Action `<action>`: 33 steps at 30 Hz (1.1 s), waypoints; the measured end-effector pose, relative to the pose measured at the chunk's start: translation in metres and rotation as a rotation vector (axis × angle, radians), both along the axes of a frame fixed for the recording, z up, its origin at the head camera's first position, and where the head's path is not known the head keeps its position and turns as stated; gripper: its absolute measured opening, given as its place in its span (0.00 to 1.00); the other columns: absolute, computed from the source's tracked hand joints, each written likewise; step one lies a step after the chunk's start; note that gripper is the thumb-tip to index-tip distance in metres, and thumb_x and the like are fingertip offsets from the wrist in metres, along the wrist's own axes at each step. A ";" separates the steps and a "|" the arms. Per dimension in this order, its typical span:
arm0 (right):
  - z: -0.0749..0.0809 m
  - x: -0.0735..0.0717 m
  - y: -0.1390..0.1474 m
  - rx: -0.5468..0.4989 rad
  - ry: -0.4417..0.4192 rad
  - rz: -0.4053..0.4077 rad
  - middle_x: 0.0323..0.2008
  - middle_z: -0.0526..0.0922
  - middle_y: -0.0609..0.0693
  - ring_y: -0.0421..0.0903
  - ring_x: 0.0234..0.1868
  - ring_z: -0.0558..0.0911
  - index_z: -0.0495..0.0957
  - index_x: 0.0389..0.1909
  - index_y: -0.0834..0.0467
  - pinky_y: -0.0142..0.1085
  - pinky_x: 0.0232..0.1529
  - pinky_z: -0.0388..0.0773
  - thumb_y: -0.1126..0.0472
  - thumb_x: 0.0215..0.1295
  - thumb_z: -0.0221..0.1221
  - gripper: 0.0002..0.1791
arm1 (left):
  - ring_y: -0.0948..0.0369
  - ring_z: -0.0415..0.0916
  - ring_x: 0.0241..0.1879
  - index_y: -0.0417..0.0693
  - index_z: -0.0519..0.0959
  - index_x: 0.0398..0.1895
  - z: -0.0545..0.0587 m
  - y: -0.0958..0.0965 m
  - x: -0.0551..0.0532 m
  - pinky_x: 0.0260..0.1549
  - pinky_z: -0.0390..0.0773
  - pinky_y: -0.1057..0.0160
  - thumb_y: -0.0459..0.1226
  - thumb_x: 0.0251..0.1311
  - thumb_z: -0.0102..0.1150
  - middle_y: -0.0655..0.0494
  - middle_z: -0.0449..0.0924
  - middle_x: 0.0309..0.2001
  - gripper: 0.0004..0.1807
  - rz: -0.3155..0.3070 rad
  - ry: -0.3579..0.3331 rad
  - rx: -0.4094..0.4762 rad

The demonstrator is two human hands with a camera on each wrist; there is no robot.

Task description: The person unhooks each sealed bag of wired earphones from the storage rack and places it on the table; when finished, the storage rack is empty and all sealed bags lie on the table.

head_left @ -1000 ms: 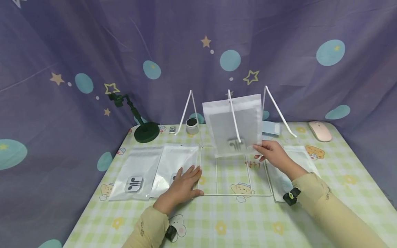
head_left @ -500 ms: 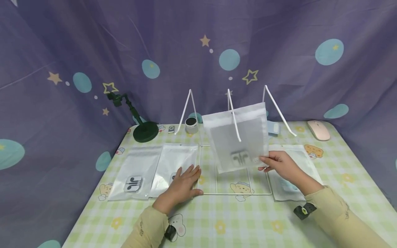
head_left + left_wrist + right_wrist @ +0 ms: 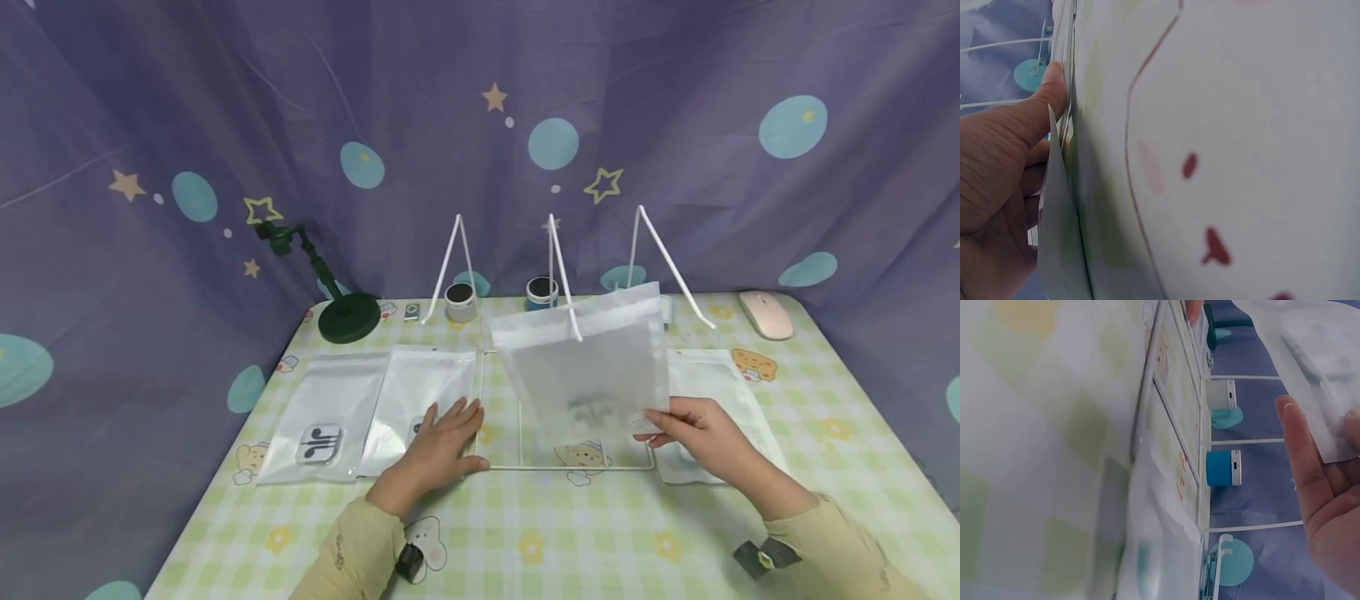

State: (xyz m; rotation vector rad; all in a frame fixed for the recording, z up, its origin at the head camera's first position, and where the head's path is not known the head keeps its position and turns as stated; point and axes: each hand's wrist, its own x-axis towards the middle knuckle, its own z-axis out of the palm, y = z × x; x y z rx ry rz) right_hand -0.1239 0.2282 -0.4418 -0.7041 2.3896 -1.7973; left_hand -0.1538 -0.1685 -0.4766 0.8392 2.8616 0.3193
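My right hand (image 3: 701,437) pinches the lower right corner of a frosted zip bag (image 3: 585,367), inside which earphones in a case (image 3: 592,412) show faintly. The bag tilts in front of the white wire rack (image 3: 562,469); its top strip overlaps the tip of the middle prong (image 3: 566,292), and whether the prong still passes through it I cannot tell. My left hand (image 3: 442,446), fingers spread, rests on a second zip bag (image 3: 427,383) and the rack base's left side. Farther left lies a bag (image 3: 330,400) with white-cased earphones (image 3: 318,443).
Another zip bag (image 3: 723,400) lies right of the rack. Behind stand a white cylinder (image 3: 461,302), a blue cylinder (image 3: 542,293), a small silver device (image 3: 412,312) and a dark green stand (image 3: 348,317). A pink mouse (image 3: 767,315) sits at the back right.
My right hand has drawn the bag down and forward along the middle prong to its tip, and the blue cylinder behind has come into view. My left hand stays where it was.
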 end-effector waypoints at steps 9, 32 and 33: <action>0.000 0.029 0.003 -0.081 0.041 0.019 0.36 0.86 0.52 0.44 0.37 0.87 0.81 0.34 0.68 0.39 0.35 0.84 0.76 0.70 0.50 0.11 | 0.48 0.49 0.74 0.41 0.61 0.73 -0.001 0.000 0.001 0.67 0.43 0.35 0.59 0.59 0.59 0.48 0.56 0.74 0.46 -0.012 0.014 -0.011; 0.043 0.064 0.126 -0.560 0.339 -0.158 0.36 0.85 0.59 0.48 0.35 0.87 0.70 0.46 0.84 0.31 0.36 0.82 0.83 0.69 0.38 0.13 | 0.48 0.48 0.74 0.41 0.61 0.73 0.005 0.004 0.005 0.67 0.42 0.36 0.59 0.58 0.60 0.48 0.55 0.74 0.46 0.006 0.008 -0.009; 0.033 0.064 0.144 -0.428 0.351 -0.242 0.32 0.85 0.52 0.43 0.32 0.87 0.73 0.49 0.79 0.27 0.36 0.81 0.82 0.70 0.40 0.14 | 0.48 0.48 0.74 0.41 0.61 0.73 0.005 0.004 0.006 0.68 0.42 0.36 0.59 0.58 0.60 0.48 0.55 0.74 0.47 0.009 0.007 -0.014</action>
